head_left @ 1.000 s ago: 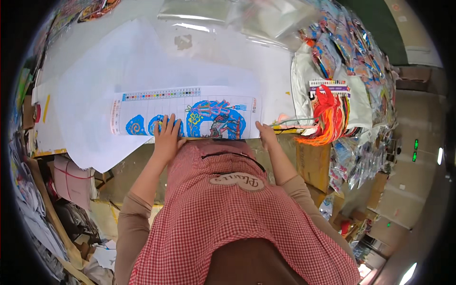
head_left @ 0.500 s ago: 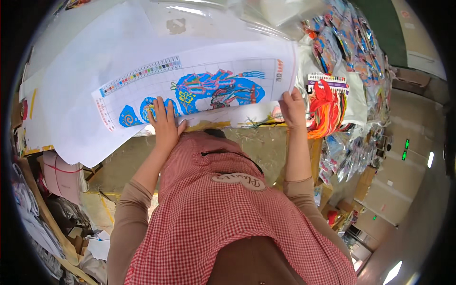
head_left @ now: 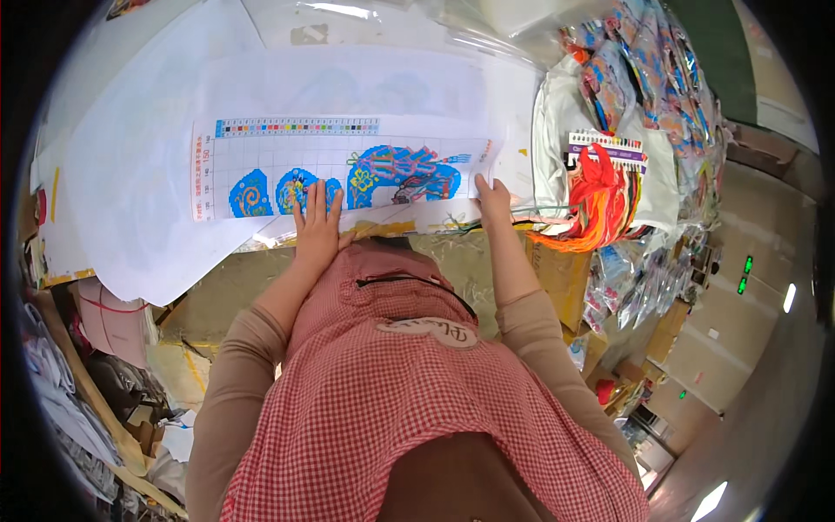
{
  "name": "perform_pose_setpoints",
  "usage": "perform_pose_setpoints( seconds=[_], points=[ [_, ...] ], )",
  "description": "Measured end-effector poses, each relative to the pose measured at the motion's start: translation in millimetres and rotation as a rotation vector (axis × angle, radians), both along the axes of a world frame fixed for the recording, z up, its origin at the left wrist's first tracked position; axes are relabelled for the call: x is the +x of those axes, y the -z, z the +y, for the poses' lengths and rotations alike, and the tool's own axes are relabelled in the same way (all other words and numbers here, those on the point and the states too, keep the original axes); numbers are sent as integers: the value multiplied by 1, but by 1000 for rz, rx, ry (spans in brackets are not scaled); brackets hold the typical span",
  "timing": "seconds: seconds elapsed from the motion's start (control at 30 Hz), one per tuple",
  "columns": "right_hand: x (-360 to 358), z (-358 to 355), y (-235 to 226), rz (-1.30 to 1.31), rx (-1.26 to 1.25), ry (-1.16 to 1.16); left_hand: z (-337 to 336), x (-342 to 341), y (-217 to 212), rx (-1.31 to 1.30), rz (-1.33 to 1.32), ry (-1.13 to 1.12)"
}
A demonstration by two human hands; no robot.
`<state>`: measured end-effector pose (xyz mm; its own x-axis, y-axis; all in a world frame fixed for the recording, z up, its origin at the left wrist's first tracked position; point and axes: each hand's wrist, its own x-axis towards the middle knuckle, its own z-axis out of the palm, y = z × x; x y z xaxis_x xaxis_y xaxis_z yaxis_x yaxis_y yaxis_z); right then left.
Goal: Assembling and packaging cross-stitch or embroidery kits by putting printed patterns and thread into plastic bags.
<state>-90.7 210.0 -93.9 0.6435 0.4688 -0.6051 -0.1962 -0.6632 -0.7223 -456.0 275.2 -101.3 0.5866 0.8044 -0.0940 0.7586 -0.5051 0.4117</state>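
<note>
Head view shows a broad work surface (head_left: 217, 291) across the upper half of the frame, covered by large white sheets (head_left: 130, 200) that hang over its near edge at the left. In the middle of the frame lies a printed pattern sheet (head_left: 339, 170): a white grid with blue fan shapes, a larger blue and red figure, and a strip of small colour squares along its top. The left hand (head_left: 315, 228) lies flat on the sheet's lower edge, fingers spread apart and pressing down, its grip closed on nothing. The right hand (head_left: 493, 198) is at the sheet's lower right corner, fingers resting on the paper's edge; whether its grip pinches the paper or only presses it I cannot tell. Just right of that hand, in the right centre of the frame, a bundle of orange and red threads (head_left: 591, 204) spills from a card of colour samples (head_left: 609, 148) lying on white fabric. Clear plastic wrapping (head_left: 374, 17) lies at the top of the frame, and colourful printed packets (head_left: 661, 70) are heaped at the upper right. Below the surface at the lower left are cardboard and folded cloth (head_left: 96, 348). At the right the room opens to a pale floor (head_left: 757, 287) with small green lights. A red checked apron (head_left: 400, 400) fills the bottom.
</note>
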Motion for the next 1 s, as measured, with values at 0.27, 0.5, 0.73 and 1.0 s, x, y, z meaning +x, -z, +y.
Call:
perform_pose_setpoints(
  seconds=[0.27, 0.5, 0.73, 1.0],
  points=[
    [7, 21, 30, -760, -297, -251, 0, 29, -2, -8, 67, -83],
    [-24, 49, -28, -929, -258, -522, 14, 60, -4, -11, 16, 103],
    [48, 46, -17, -892, 89, -735, 14, 75, 1, 23, 78, 63],
    [280, 55, -114, -1500, -291, -820, 17, 84, -1, 79, 112, 39]
  ],
)
